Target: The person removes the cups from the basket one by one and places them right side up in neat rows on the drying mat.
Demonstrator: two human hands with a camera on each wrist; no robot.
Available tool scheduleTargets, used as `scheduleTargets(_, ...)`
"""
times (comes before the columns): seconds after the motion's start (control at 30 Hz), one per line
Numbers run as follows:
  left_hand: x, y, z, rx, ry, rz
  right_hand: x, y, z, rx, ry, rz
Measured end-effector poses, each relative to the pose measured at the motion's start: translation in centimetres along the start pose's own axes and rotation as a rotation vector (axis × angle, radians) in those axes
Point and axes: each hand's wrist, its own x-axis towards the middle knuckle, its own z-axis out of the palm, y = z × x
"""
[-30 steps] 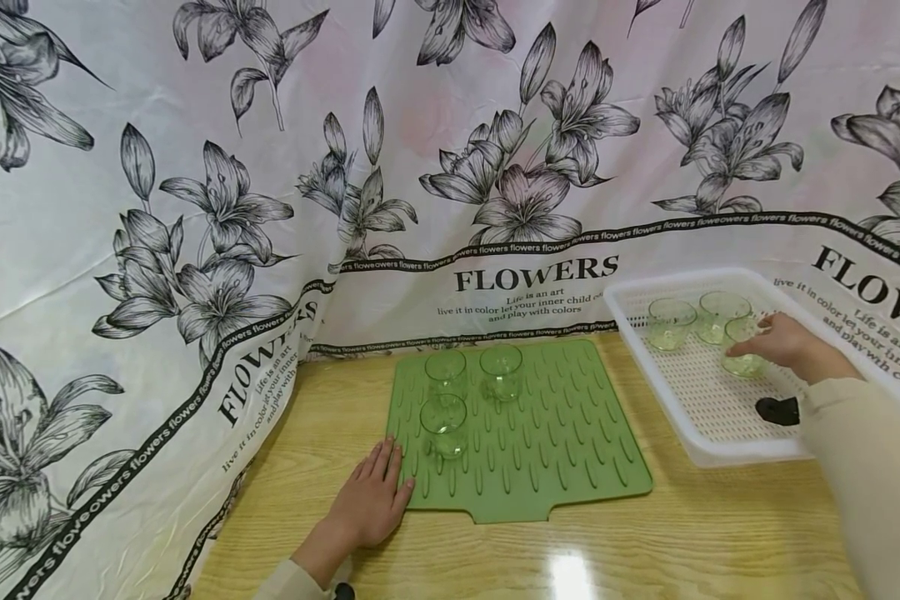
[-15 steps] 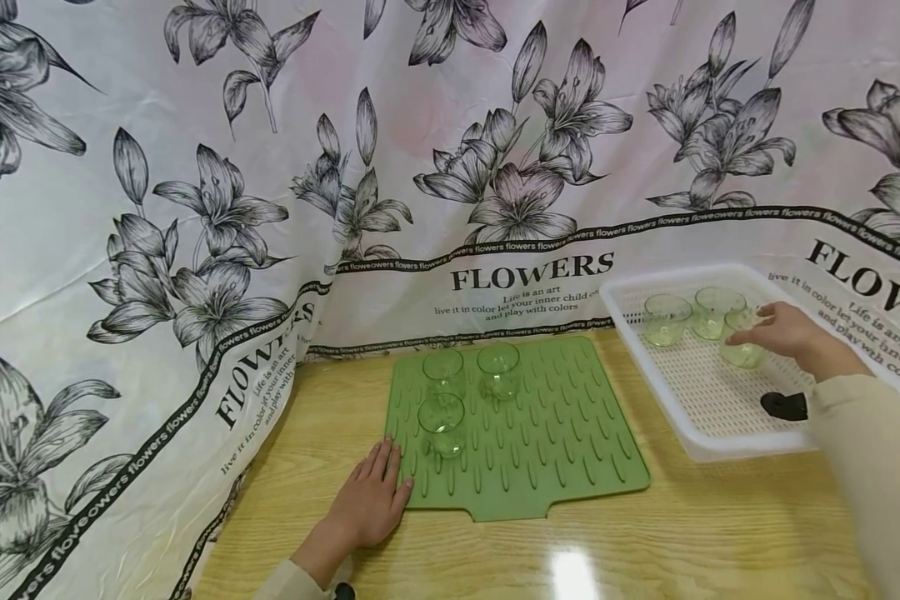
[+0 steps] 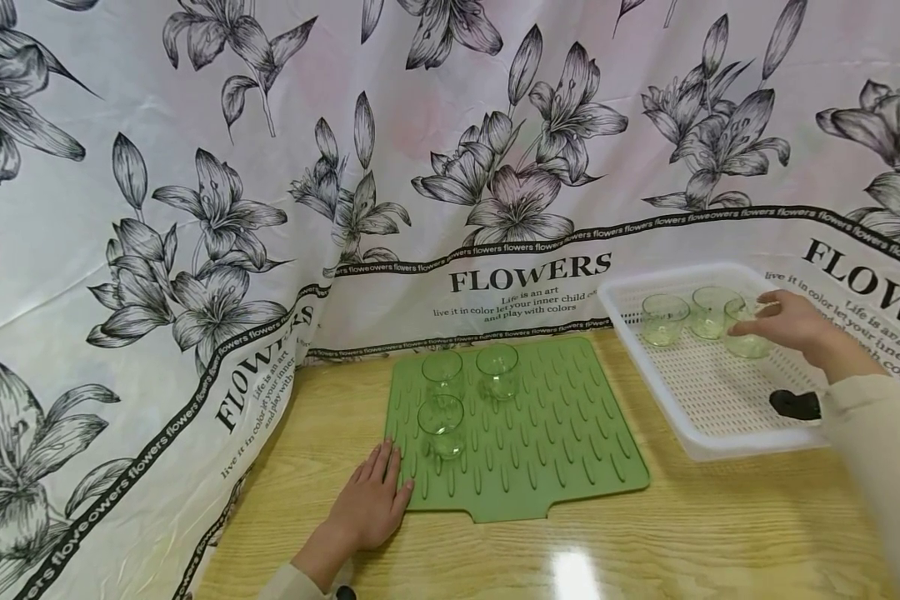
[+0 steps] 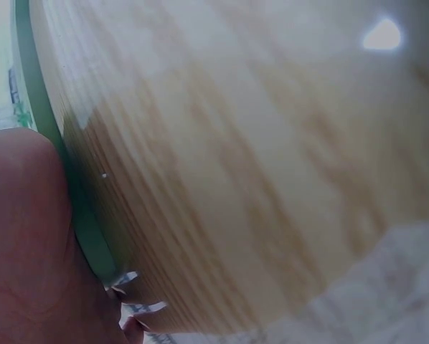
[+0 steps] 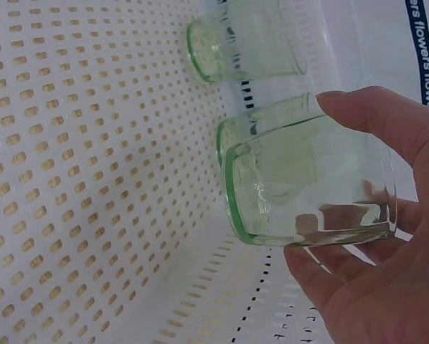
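Note:
My left hand (image 3: pixel 371 500), fingers straight, rests flat on the left edge of a green ridged drying mat (image 3: pixel 570 425). Only part of that hand shows beside the mat edge in the left wrist view. Three clear glasses stand upright on the mat: a back-left glass (image 3: pixel 442 375), a back-right glass (image 3: pixel 498 373) and a front glass (image 3: pixel 442 427). On the right, my right hand (image 3: pixel 791 321) grips a glass (image 5: pixel 300 193) between thumb and fingers, inside the white basket (image 3: pixel 671 408). Beside it in the basket are a left glass (image 3: pixel 663 321) and a middle glass (image 3: pixel 714 312).
The wooden table (image 3: pixel 450 558) carries the mat and basket. A flower-printed cloth (image 3: pixel 390 192) hangs behind and along the left. The basket has raised walls and a perforated floor. A black wrist-camera piece (image 3: pixel 795 405) hangs under my right wrist.
My right hand and the glass in it have shifted slightly up and to the right within the basket. The left hand stays on the mat edge.

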Motion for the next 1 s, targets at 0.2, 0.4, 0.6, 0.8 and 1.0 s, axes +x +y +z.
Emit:
scheduleTargets(0.2,0.0,-0.1,0.2,0.002,-0.003,-0.004,-0.3,-0.5,-0.3,-0.013,0.019,-0.007)
scheduleTargets(0.4,-0.1,0.0,0.2,0.002,0.001,0.0,-0.7,-1.5,-0.6,-0.019,0.027,-0.024)
scheduleTargets(0.6,-0.2,0.1,0.0,-0.01,0.001,0.001,-1.3,-2.6,-0.7,-0.022,0.027,-0.036)
scheduleTargets(0.8,-0.1,0.0,0.0,-0.003,0.0,0.004,-1.6,-3.3,-0.7,-0.013,0.04,-0.036)
scheduleTargets(1.0,-0.1,-0.1,0.2,0.008,0.007,0.006,-1.9,-3.8,-0.8,-0.01,0.046,-0.051)
